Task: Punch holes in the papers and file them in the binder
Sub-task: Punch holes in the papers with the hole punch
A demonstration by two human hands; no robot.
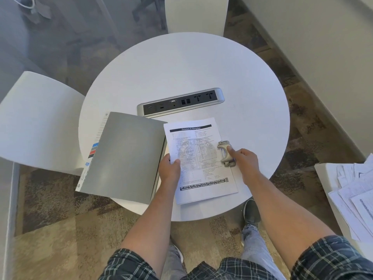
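A printed paper sheet [198, 158] lies on the round white table [181, 67], its right edge pushed into a small metal hole punch [225, 153]. My left hand [170, 171] pinches the sheet's left edge, thumb on top. My right hand [245, 163] holds the punch from the right, with the thumb pressing on its lever. A grey binder [123, 156] lies open at the left of the sheet, its cover folded out over the table's edge, coloured index tabs along its left side.
A power and data socket strip [180, 103] is set into the table behind the paper. White chairs stand at the left [38, 122] and the far side [196, 15]. A loose pile of papers [355, 197] rests on a surface at the right.
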